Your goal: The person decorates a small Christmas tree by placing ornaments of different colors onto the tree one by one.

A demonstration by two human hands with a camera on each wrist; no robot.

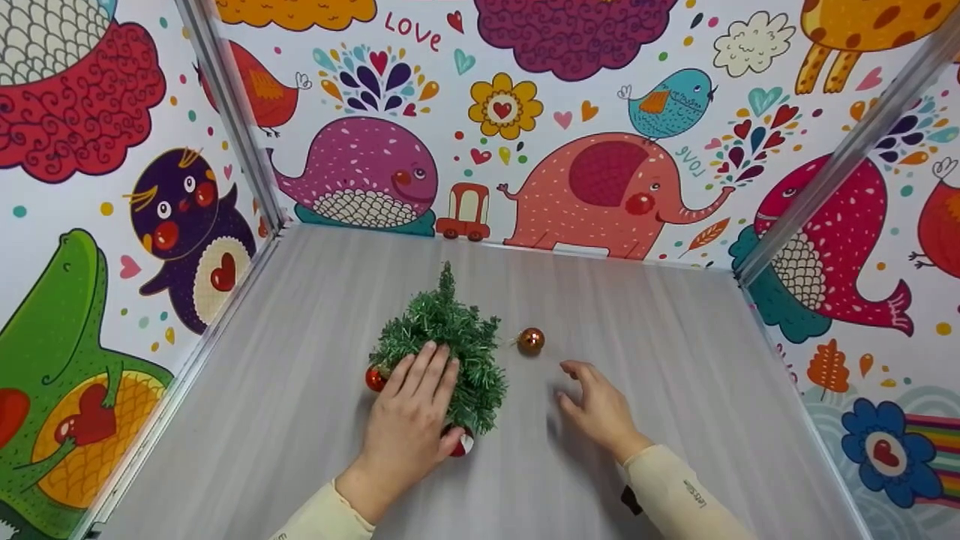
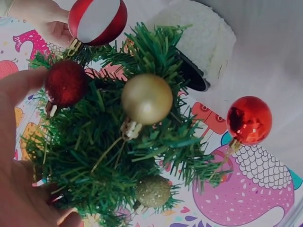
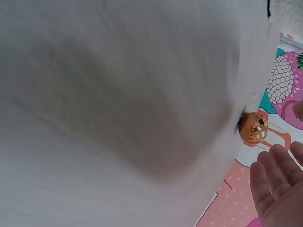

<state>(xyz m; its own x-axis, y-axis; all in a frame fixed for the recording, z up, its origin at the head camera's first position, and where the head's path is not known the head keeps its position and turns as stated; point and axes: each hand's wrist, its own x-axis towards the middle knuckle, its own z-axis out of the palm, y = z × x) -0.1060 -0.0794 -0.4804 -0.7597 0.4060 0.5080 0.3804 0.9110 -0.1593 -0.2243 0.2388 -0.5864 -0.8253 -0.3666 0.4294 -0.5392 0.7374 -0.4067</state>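
A small artificial Christmas tree (image 1: 476, 375) stands on the table left of centre. My left hand (image 1: 412, 412) rests on its near branches, fingers straight in the head view. In the left wrist view the thumb is beside a dark red ball (image 2: 66, 83). A matte gold ball (image 2: 147, 99), a glittery gold ball (image 2: 153, 191), a shiny red ball (image 2: 249, 120) and a red-and-white ball (image 2: 98, 21) are about the branches. An orange-gold Christmas ball (image 1: 531, 341) with a string loop lies to the tree's right. My right hand (image 1: 600, 409) is near this ball, fingers loosely bent, holding nothing.
The grey wood-grain table (image 1: 300, 315) is enclosed by patterned walls (image 1: 465, 180) at the back and both sides. Metal edging (image 1: 180, 352) runs along the left side. A white rounded object with a black rim (image 2: 203, 42) shows by the tree.
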